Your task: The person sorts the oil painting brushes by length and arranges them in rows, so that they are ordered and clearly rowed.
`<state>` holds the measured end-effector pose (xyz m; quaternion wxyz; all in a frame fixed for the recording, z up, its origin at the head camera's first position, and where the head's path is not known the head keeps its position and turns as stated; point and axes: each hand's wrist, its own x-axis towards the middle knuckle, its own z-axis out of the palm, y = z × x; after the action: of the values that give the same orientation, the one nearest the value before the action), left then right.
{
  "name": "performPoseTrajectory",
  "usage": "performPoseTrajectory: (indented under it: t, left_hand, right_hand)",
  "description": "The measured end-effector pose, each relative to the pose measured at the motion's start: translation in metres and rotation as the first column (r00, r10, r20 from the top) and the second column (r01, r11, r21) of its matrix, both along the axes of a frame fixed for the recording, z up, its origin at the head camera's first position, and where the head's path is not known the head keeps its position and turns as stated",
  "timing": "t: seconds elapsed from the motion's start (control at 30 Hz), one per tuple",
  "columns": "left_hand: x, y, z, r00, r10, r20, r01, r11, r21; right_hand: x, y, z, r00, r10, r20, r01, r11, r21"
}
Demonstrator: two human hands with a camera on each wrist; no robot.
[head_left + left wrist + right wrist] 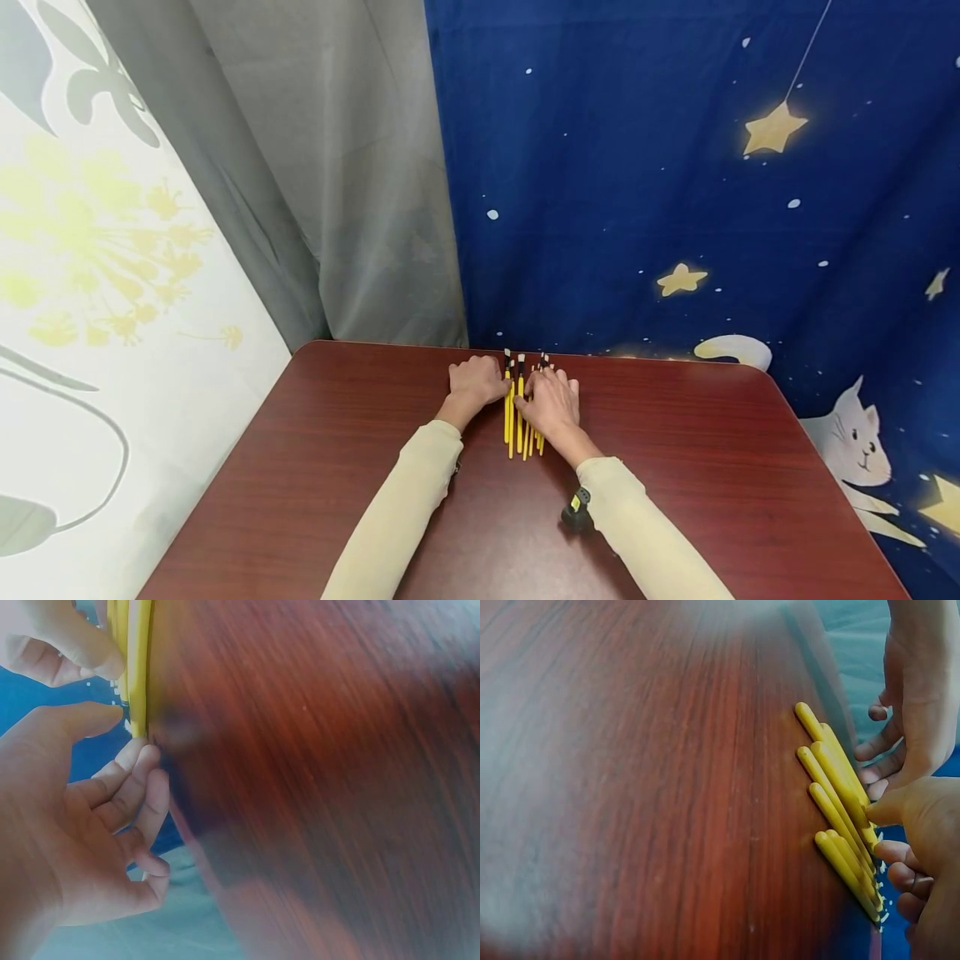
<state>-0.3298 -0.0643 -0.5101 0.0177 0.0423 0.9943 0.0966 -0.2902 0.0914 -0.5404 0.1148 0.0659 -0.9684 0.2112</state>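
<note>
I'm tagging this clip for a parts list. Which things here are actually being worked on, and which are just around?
In use:
- yellow brushes, bunched side by side
- left hand, at the bunch's left side
- right hand, resting over its right side

Just around:
- wooden table
- small black device by the right sleeve
- star curtain
- grey curtain

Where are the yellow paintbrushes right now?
In the head view, the yellow paintbrushes lie bunched on the table's far middle, between the left hand and right hand.

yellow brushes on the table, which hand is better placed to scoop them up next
Probably the right hand: it lies on top of the yellow brushes, thumb against their handles. The left hand only touches the bundle's side.
</note>
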Motion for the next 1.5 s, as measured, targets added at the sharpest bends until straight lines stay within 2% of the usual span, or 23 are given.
performPoseTrajectory:
  t: [0.43,0.7,1.07,1.27,1.5]
  left_hand:
    - [0.000,0.010,0.001,0.999,0.046,0.029,-0.046,0.999,-0.023]
    - [-0.001,0.019,0.001,0.996,0.081,0.031,-0.079,0.994,-0.078]
    - [-0.003,0.020,0.002,0.995,0.090,0.042,-0.085,0.991,-0.101]
    - [-0.002,0.018,0.005,0.995,0.085,0.048,-0.080,0.993,-0.088]
    - [-0.002,0.016,0.001,0.995,0.079,0.055,-0.073,0.992,-0.099]
  right_hand:
    - [0.001,-0.005,-0.001,1.000,-0.005,0.006,0.005,0.998,0.065]
    - [-0.001,-0.006,0.000,1.000,-0.002,0.013,0.001,0.994,0.106]
    - [-0.004,-0.009,0.004,0.999,-0.028,0.028,0.023,0.985,0.172]
    - [-0.004,-0.011,0.005,0.999,-0.044,0.006,0.042,0.984,0.171]
    - [0.002,-0.015,0.002,0.997,-0.074,-0.001,0.074,0.989,0.128]
